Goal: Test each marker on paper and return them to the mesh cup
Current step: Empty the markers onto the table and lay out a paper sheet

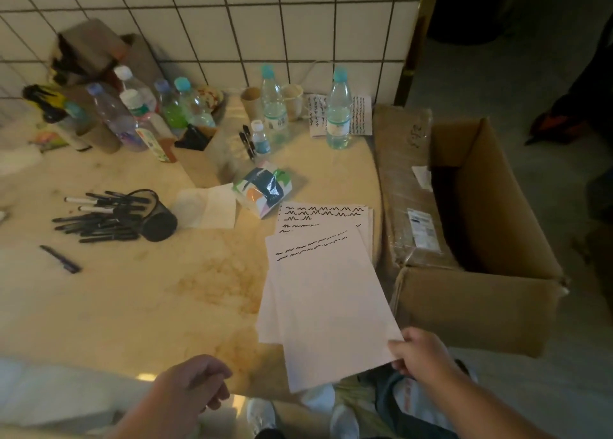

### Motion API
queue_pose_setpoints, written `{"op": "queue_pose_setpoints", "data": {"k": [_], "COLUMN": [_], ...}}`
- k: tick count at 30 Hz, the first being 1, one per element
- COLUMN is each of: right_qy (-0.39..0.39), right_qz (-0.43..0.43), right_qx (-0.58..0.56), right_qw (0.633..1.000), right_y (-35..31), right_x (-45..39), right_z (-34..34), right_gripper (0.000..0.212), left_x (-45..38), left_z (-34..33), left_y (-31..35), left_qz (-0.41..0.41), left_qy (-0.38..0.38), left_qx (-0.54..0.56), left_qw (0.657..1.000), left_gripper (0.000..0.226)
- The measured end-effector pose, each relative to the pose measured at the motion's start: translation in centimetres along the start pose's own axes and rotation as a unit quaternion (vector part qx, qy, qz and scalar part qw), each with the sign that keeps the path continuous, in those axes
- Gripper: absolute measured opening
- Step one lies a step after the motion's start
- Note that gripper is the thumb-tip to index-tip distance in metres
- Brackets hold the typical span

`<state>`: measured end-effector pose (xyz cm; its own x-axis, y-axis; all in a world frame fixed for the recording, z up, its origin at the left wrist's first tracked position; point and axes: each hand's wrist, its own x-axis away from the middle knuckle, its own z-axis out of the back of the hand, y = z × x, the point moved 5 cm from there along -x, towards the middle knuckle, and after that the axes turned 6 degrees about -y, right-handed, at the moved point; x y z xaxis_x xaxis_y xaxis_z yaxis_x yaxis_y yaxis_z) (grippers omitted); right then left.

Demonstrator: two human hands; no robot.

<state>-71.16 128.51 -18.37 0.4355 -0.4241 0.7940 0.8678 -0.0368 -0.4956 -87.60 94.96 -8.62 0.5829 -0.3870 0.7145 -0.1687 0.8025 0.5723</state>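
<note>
A black mesh cup [156, 218] lies on its side on the marble counter, left of centre. Several black markers [99, 216] spill out of its mouth to the left. One marker [60, 258] lies alone nearer the front left. A stack of white paper [325, 292] with black squiggle lines near its top lies at the counter's right end and hangs over the front edge. My right hand [421, 352] pinches the top sheet's near right corner. My left hand [195, 382] hovers at the counter's front edge with loosely curled fingers, holding nothing.
Water bottles [338, 110], paper cups [292, 101] and more black markers [247, 141] stand along the tiled back wall. A tissue pack [263, 189] and a napkin [209, 208] lie mid-counter. An open cardboard box [481, 232] sits right of the counter.
</note>
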Motion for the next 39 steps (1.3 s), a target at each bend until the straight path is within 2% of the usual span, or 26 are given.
{"op": "queue_pose_setpoints", "data": {"k": [3, 7, 11, 17, 24, 29, 34, 39], "right_qy": [0.006, -0.042, -0.061, -0.081, -0.056, -0.053, 0.015, -0.006], "right_qz": [0.015, 0.038, 0.044, 0.071, 0.087, 0.083, 0.082, 0.122], "right_qx": [-0.055, -0.214, -0.274, -0.245, -0.227, -0.224, -0.166, -0.164], "right_qw": [0.998, 0.975, 0.959, 0.963, 0.969, 0.97, 0.983, 0.979], "right_y": [0.0, -1.2, -3.4, -9.0, -15.9, -19.0, -19.5, -19.9], "right_x": [1.6, 3.4, 4.1, 4.8, 5.3, 6.3, 6.2, 6.9], "right_z": [0.2, -1.2, -4.3, -11.4, -21.4, -25.6, -26.9, -27.2], "right_gripper": [0.01, 0.015, 0.02, 0.019, 0.02, 0.034, 0.02, 0.016], "left_x": [0.1, 0.1, -0.6, -3.1, -6.5, -7.9, -8.7, -7.3], "left_z": [0.8, 2.0, 4.1, 10.5, 21.3, 27.3, 29.0, 28.8], "left_y": [0.0, -0.3, -1.6, -4.9, -10.3, -12.5, -11.5, -8.9], "left_qz": [-0.001, -0.001, -0.007, -0.014, 0.004, 0.019, 0.013, -0.014], "left_qy": [0.012, 0.001, 0.006, 0.007, -0.041, -0.036, -0.034, -0.017], "left_qx": [0.006, 0.009, 0.018, 0.028, 0.036, 0.058, 0.033, 0.019], "left_qw": [1.0, 1.0, 1.0, 0.999, 0.999, 0.997, 0.999, 1.0], "left_gripper": [0.018, 0.017, 0.017, 0.019, 0.019, 0.021, 0.023, 0.024]}}
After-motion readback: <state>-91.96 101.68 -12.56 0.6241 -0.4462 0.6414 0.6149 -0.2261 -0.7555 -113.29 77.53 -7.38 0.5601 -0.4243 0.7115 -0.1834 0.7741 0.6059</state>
